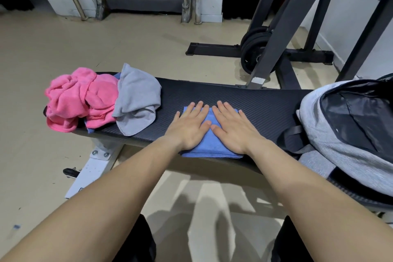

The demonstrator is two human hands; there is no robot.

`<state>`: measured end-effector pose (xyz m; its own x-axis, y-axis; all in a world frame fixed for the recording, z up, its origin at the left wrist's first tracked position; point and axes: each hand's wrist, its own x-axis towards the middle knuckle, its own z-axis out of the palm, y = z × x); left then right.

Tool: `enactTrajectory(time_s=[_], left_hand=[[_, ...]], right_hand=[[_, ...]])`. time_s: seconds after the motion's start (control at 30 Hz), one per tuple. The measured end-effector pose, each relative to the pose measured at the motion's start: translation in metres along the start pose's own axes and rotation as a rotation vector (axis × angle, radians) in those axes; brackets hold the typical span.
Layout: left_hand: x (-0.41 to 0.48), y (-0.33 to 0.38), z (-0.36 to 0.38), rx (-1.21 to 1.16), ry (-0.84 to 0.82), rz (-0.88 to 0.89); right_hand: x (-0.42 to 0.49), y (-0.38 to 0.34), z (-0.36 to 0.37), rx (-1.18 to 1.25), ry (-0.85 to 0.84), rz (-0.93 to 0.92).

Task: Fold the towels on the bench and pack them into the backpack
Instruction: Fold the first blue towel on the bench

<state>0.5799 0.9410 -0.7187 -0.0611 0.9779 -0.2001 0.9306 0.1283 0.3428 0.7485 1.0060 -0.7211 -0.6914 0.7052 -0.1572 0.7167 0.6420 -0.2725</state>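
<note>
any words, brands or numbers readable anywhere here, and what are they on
No text can be read.
Bench leg: a small dark mark near its foot, too small to read.
Rack post: a white patch, seemingly blank.
Backpack: no label shows.

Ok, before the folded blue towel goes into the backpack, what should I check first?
1. Blue towel folded flat: ok, a neat rectangle.
2. Hold on it: not ok, left hand and right hand press it flat, neither grips.
3. Backpack open: ok, its dark inside shows.
4. Room inside: cannot tell.
5. Way along the bench: ok, only a backpack strap lies near.
6. Pink towel and grey towel folded: not ok, both crumpled.
</note>
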Motion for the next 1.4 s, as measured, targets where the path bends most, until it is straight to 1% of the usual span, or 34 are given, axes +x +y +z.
enactTrajectory(time_s=[0.07,0.1,0.17,0.23,0.3,0.37,0.43,0.57,0.67,0.77,0.93,1.03,1.17,1.27,1.4], left_hand=[[-0.001,-0.007,-0.008,-0.092,0.013,0.039],[-0.002,-0.011,-0.011,-0.109,0.044,0.054],[-0.003,-0.019,-0.017,-0.093,0.13,0.054],[-0.002,-0.026,-0.023,-0.066,0.174,0.018],[-0.001,-0.029,-0.03,-0.061,0.134,-0.064],[-0.001,-0.03,-0.035,-0.07,0.045,-0.135],[0.001,-0.028,-0.04,-0.051,-0.007,-0.136],[0.009,-0.027,-0.049,-0.053,0.003,-0.118],[0.012,-0.03,-0.057,-0.143,-0.038,-0.168],[0.013,-0.032,-0.059,-0.261,-0.064,-0.18],[0.017,-0.034,-0.06,-0.325,-0.007,-0.155],[0.018,-0.032,-0.059,-0.396,0.058,-0.165],[0.016,-0.03,-0.057,-0.485,0.12,-0.19],[0.012,-0.028,-0.058,-0.585,0.135,-0.212],[0.004,-0.025,-0.061,-0.68,0.134,-0.197]], right_hand=[[-0.003,0.003,-0.008,0.041,0.03,-0.016],[-0.004,0.005,-0.013,0.057,0.046,-0.011],[-0.008,0.014,-0.024,0.103,0.057,0.032],[-0.009,0.026,-0.032,0.141,0.059,0.085],[-0.008,0.038,-0.037,0.205,0.065,0.129],[-0.006,0.044,-0.041,0.283,0.055,0.151],[-0.002,0.046,-0.044,0.298,0.027,0.139],[0.011,0.047,-0.047,0.287,-0.024,0.113],[0.019,0.045,-0.051,0.326,-0.073,0.124],[0.024,0.042,-0.055,0.365,-0.121,0.138],[0.027,0.034,-0.062,0.361,-0.149,0.139],[0.027,0.031,-0.065,0.373,-0.121,0.155],[0.029,0.029,-0.067,0.554,-0.073,0.206],[0.026,0.031,-0.07,0.67,-0.076,0.239],[0.02,0.03,-0.071,0.782,-0.086,0.269]])
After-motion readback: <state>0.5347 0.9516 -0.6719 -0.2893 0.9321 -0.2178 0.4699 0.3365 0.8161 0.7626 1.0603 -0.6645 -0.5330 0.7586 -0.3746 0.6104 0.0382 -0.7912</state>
